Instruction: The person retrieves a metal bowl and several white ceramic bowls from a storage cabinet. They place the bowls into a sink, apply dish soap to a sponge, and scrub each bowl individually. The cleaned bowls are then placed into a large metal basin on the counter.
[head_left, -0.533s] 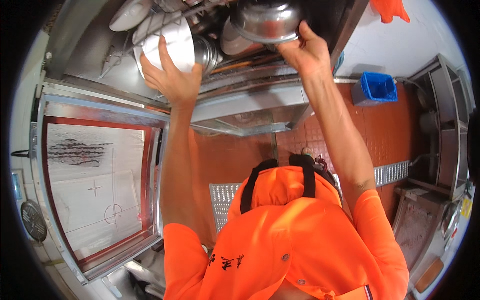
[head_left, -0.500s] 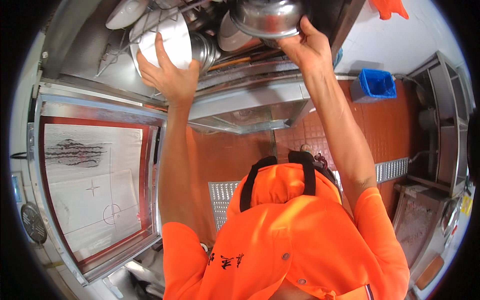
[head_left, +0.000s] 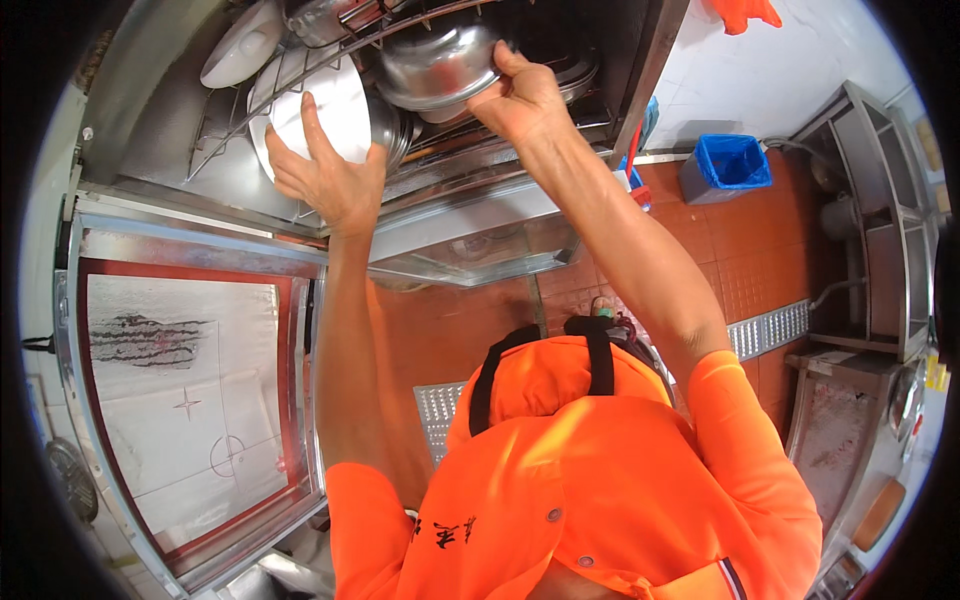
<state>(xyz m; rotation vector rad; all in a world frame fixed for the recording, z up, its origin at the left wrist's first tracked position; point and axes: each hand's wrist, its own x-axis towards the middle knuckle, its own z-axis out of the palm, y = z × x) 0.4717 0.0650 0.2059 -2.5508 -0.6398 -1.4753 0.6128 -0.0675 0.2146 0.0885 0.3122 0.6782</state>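
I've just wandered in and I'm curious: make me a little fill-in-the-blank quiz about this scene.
1. The left hand is at a dish coloured ____.
2. A metal bowl is held by the hand on the person's ____ side.
3. The bin liner is coloured ____.
4. The person's shirt is coloured ____.

Missing words: white; right; blue; orange.

A short row of black characters stands on the left chest of the person's orange shirt. Left of the shirt, a white panel bears a four-pointed star and, below it, a circle crossed by thin lines.
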